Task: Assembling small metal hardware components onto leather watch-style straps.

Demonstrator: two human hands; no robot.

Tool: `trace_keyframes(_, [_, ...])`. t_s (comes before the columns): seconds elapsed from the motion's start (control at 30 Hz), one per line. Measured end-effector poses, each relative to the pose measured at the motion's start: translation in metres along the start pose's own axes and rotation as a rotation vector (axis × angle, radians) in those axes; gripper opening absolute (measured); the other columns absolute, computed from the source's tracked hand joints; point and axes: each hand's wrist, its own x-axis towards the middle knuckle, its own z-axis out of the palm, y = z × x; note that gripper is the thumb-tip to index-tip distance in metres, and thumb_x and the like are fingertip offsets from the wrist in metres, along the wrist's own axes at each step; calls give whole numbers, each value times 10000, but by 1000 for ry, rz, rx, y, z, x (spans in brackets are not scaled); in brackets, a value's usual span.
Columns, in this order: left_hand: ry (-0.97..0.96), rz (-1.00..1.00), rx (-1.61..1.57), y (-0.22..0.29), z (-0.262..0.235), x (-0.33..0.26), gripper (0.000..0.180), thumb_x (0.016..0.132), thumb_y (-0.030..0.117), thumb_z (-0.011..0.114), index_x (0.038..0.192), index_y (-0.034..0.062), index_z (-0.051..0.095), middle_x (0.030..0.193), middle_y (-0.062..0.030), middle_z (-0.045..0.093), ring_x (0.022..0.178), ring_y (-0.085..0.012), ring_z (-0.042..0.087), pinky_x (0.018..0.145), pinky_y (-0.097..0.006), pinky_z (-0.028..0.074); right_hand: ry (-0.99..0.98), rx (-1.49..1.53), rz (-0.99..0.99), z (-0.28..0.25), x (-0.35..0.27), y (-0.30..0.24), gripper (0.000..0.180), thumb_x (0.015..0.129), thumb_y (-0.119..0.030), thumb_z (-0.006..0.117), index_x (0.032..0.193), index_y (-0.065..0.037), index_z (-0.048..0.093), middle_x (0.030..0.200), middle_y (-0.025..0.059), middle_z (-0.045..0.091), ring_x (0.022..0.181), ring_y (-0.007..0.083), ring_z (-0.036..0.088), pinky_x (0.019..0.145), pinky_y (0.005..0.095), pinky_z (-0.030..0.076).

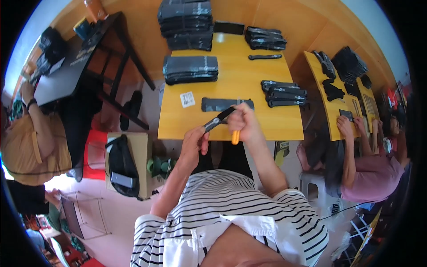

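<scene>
My left hand (pixel 193 142) is closed on the near end of a black strap (pixel 215 122) with a small pale mark. The strap slants up over the table's front edge toward my right hand (pixel 242 121). That hand is a fist, slightly blurred, around a tool with an orange handle (pixel 235 137), whose end sticks out below. The tool's working end is hidden by the fingers, and I cannot tell whether they also grip the strap's far end. Just beyond both hands a flat black pouch-like piece (pixel 213 105) lies on the yellow table (pixel 178 127).
Folded black pieces (pixel 190 70) are stacked at the table's left, with a taller stack (pixel 186 26) behind. Bundled black straps (pixel 284 93) lie at right, more (pixel 265 38) behind. A printed white card (pixel 187 99) sits left. People work at a right-hand table (pixel 331 111) and far left.
</scene>
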Motion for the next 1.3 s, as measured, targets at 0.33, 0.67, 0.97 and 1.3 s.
trace_keyframes(0.33, [3,81,-243,9,-11,-44,295,925,264,405,686,91,421,460,14,346,364,-84,306,369,-220,252,-179,427,-668,-9,5,-208,215,697,-43,457,581,-128,297,501,-40,289,402,72,297,381,215,276])
trace_keyframes(0.67, [344,265,-75,-9,-82,-58,289,925,319,434,783,72,483,577,-9,464,488,-89,438,464,-213,356,-422,-64,-837,38,-71,-183,199,798,-140,487,663,-70,358,554,4,300,432,97,267,395,228,241])
trace_keyframes(0.97, [495,22,-50,-76,-100,-6,333,928,358,428,891,47,541,639,-20,538,538,-104,524,525,-216,448,-74,-338,-898,21,-99,-97,167,809,-172,474,689,-94,387,525,21,383,371,95,303,348,209,237])
trace_keyframes(1.3, [-7,-372,243,-51,-73,-33,706,901,595,257,1032,-22,576,776,-113,627,613,-156,603,576,-236,502,-27,-1090,-834,-1,-95,-28,73,732,-72,549,683,-39,507,529,22,452,375,90,392,355,218,306])
